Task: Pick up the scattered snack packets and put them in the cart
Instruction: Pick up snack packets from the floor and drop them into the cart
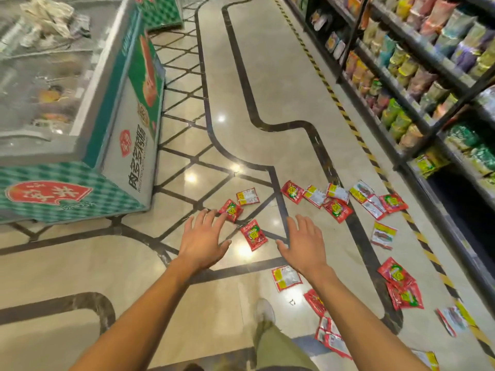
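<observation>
In the head view, the left hand [205,238] and right hand [304,243] are spread wide and empty above the floor, where red snack packets [254,235] lie scattered near the shelf [417,84]. No cart is visible. The flat, glossy packets may slip from the fingers.

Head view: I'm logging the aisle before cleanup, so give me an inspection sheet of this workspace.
Surface: glossy tiled floor with dark inlay lines.
Job's things: snack packets scattered on the floor, none held; cart not in view.
Clutter: nothing seen.
Hands: left hand and right hand, fingers spread, holding nothing.
Cables: nothing seen.
Surroundings: chest freezer at left, stocked shelves at right, striped tape along their base.
</observation>
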A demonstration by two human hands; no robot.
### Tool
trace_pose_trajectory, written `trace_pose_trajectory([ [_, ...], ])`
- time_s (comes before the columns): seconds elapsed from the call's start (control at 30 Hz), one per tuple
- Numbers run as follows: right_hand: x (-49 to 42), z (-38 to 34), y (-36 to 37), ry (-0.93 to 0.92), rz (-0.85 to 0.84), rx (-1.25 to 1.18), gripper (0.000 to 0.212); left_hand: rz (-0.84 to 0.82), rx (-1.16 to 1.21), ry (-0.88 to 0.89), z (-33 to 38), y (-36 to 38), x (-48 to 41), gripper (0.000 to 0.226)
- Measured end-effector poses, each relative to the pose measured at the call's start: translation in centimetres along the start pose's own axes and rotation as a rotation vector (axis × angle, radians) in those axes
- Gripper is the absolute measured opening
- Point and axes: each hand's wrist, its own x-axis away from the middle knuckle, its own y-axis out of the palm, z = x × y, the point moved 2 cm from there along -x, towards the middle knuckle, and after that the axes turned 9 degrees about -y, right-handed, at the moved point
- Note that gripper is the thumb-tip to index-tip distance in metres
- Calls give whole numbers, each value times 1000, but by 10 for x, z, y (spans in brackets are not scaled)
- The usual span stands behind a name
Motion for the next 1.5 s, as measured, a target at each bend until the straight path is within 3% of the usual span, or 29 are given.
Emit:
trace_pose_trajectory([
  [0.43, -182, -43, 6, 50, 0, 0, 68, -19, 40, 83, -83, -17, -190, 79],
  [0.7, -298, -74, 48, 334, -56, -113, 75, -84, -36, 319, -139, -1, -367, 76],
  [0.97, -364, -69, 100, 534, -78, -142, 69, -194, -137, 545, -129, 35, -493, 75],
  [1.2, -406, -27, 219, 651, -103, -255, 72, -293, -228, 669, -99, 168, -568, 79],
  [1.33, -425, 3, 334, 691, -101, -350, 70, -321, -279, 699, -85, 283, -609, 80],
  [1.5, -444, 39, 506, 689, -230, -396, 74, -365, -317, 728, -84, 448, -661, 76],
])
